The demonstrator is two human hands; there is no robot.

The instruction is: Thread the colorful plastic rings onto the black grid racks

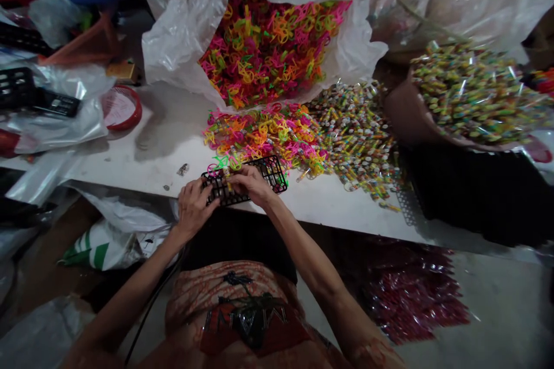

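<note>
A black plastic grid tray lies near the table's front edge. My left hand rests over its left end, fingers stretched out and apart. Over the tray's middle, my right hand is closed in a pinch on a small yellowish tube. Bright green and pink plastic pieces show just beyond the fingertips; whether they join the tube I cannot tell. Behind the tray spreads a pile of pink, orange and yellow plastic pieces. To its right lie many small filled tubes with white ends.
A large clear bag of coloured plastic pieces stands open at the back. On the right are a heaped pink tub and a black stack. A red tape roll and plastic bags lie left. Dark red packets sit below the table.
</note>
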